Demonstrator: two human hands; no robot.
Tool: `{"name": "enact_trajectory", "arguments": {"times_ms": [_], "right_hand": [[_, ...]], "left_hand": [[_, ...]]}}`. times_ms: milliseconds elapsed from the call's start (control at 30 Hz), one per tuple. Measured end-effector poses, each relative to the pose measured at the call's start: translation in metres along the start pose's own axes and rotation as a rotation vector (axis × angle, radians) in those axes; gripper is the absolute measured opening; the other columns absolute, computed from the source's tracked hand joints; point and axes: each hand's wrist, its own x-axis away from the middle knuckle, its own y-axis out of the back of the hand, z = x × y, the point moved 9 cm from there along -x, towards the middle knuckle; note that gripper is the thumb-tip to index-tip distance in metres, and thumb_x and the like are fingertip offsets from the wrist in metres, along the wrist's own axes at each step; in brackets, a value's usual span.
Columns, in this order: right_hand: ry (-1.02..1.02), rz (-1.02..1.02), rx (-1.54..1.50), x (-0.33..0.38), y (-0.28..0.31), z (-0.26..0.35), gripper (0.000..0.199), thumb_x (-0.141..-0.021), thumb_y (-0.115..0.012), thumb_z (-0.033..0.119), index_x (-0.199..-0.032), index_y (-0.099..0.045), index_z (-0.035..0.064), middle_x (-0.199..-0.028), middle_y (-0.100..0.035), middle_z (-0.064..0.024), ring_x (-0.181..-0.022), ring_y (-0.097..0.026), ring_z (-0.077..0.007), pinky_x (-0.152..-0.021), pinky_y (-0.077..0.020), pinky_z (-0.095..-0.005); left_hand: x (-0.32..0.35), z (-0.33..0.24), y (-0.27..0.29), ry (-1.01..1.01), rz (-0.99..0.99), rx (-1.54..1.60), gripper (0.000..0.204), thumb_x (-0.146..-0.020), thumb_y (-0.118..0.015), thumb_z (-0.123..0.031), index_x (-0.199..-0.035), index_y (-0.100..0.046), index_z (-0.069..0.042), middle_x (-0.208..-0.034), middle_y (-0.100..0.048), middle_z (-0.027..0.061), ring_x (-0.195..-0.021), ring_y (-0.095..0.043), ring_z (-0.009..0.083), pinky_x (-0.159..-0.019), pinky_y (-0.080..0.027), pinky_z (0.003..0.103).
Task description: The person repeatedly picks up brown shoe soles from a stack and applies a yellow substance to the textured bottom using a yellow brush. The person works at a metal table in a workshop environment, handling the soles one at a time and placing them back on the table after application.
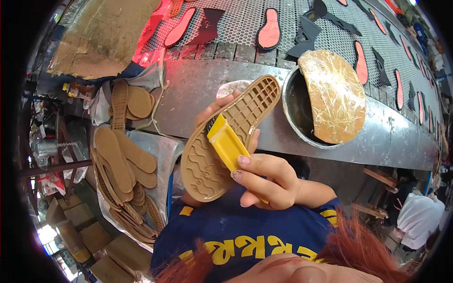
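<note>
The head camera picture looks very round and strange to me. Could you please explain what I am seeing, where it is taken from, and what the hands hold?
There is no machine: the camera sits on a person's head and looks down, and its wide lens bends the edges. The left hand holds a tan rubber shoe sole, tread side up. The right hand holds a yellow flat-handled brush against it. To the left lies a pile of tan soles. Ahead is a round metal pot, partly covered by a crusted brown lid, set in a grey metal bench. Beyond, a mesh conveyor belt carries red insoles and black shoe pieces.
</note>
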Motion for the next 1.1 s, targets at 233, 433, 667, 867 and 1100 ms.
{"name": "enact_trajectory", "arguments": {"times_ms": [233,433,667,867,1100], "right_hand": [[0.038,-0.034,-0.081,-0.014,-0.002,0.011,0.039,-0.082,-0.069,0.030,-0.092,-0.066,-0.0076,-0.096,-0.061,-0.0207,-0.070,-0.064,-0.0242,-0.059,-0.0568,-0.0293],[0.049,0.100,-0.195,-0.016,-0.007,0.021,0.041,-0.085,-0.067,0.032,-0.096,-0.064,-0.0066,-0.101,-0.059,-0.0202,-0.072,-0.065,-0.0248,-0.062,-0.0577,-0.0303],[0.083,0.183,-0.287,-0.019,-0.005,0.025,0.044,-0.092,-0.056,0.037,-0.098,-0.059,-0.0070,-0.105,-0.056,-0.0215,-0.073,-0.066,-0.0270,-0.063,-0.0575,-0.0351],[0.054,0.161,-0.475,-0.018,0.003,0.020,0.043,-0.090,-0.058,0.035,-0.096,-0.061,-0.0073,-0.109,-0.059,-0.0221,-0.077,-0.067,-0.0287,-0.069,-0.0584,-0.0368],[0.008,0.089,-0.676,-0.019,0.007,0.006,0.037,-0.094,-0.053,0.033,-0.091,-0.060,-0.0032,-0.102,-0.062,-0.0205,-0.070,-0.066,-0.0290,-0.061,-0.0553,-0.0353]], "left_hand": [[0.002,0.018,0.006,0.006,-0.025,0.038,0.069,-0.074,-0.070,0.005,-0.132,-0.033,-0.003,-0.127,-0.048,0.0128,-0.118,-0.051,0.0208,-0.097,-0.044,0.029],[-0.004,0.016,0.003,-0.150,0.089,-0.285,0.069,-0.071,-0.071,0.001,-0.129,-0.034,-0.003,-0.121,-0.051,0.0116,-0.112,-0.053,0.0194,-0.096,-0.043,0.029],[-0.003,0.015,0.000,-0.123,-0.024,0.098,0.055,-0.074,-0.070,-0.006,-0.124,-0.045,-0.004,-0.114,-0.059,0.0086,-0.109,-0.056,0.0145,-0.095,-0.043,0.027],[-0.005,0.031,-0.009,0.187,0.132,0.376,0.060,-0.078,-0.065,-0.007,-0.131,-0.038,-0.010,-0.127,-0.048,0.0103,-0.121,-0.048,0.0182,-0.102,-0.040,0.033],[0.003,0.018,-0.018,-0.162,0.228,0.276,0.076,-0.073,-0.066,0.006,-0.135,-0.024,-0.006,-0.127,-0.048,0.0093,-0.119,-0.050,0.0162,-0.101,-0.039,0.027]]}}
